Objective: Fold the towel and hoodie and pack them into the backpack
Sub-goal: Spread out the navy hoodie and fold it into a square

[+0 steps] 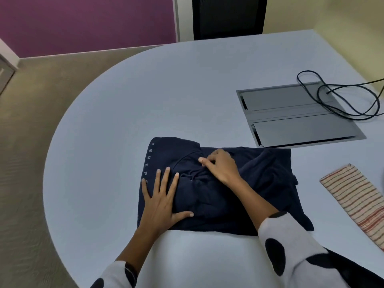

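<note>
The left hand lies flat, holding the navy hoodie down so the right hand can pinch its middle.

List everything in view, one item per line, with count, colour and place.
hoodie: one, navy, folded at the table's near middle
towel: one, beige with red stripes, folded, right of the hoodie
cable box: one, grey, flush in the table beyond the hoodie
cable: one, black, looped over the box's right end
table: one, pale grey, rounded
chair: one, black, behind the table
left hand: flat on the hoodie
right hand: pinching hoodie fabric
sleeves: two, white with black spots
</note>
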`<state>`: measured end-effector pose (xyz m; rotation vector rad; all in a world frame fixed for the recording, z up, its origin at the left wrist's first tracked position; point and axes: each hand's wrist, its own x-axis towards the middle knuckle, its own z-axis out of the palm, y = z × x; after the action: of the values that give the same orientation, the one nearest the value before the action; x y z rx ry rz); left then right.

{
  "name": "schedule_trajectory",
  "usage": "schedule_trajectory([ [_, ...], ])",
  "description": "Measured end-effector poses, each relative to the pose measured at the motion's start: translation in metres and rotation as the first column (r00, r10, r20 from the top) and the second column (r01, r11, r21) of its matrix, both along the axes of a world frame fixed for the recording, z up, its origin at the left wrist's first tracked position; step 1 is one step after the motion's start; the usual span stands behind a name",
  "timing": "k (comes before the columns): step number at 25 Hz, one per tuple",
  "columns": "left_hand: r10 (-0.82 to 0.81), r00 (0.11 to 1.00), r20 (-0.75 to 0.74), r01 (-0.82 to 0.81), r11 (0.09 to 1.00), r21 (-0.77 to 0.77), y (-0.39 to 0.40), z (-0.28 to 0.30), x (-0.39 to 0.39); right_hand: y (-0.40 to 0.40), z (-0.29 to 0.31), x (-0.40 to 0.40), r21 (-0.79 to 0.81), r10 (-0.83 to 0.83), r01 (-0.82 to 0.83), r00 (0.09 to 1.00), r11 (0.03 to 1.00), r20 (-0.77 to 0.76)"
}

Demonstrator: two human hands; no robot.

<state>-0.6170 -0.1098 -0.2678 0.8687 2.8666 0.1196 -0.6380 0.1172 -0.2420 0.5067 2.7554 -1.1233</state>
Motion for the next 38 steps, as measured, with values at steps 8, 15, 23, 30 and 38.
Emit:
schedule_trajectory([
  [8,-0.066,0.996,0.062,0.069,0.997,-0.045,0.029,-0.014,0.025,-0.02,-0.006,-0.074,-0.186,0.183,-0.173,0.983,0.967,0.033],
  [15,-0.043,0.999,0.016,0.041,0.995,0.091,0.023,-0.019,0.024,0.011,-0.01,-0.068,-0.385,-0.079,0.137,0.983,0.913,0.164],
  [23,-0.07,0.998,0.005,0.07,0.997,-0.019,0.027,-0.018,0.021,0.058,-0.007,-0.013,0.29,0.074,-0.114,0.986,0.95,0.147],
  [30,-0.065,0.997,0.027,0.047,0.896,0.441,0.042,0.013,0.005,0.051,0.003,0.021,0.646,-0.125,-0.028,0.974,0.763,0.19],
  [38,-0.029,0.998,0.052,0.031,0.999,-0.045,0.09,-0.016,-0.024,0.018,0.014,-0.026,0.063,-0.017,0.03,0.978,0.998,-0.207],
])
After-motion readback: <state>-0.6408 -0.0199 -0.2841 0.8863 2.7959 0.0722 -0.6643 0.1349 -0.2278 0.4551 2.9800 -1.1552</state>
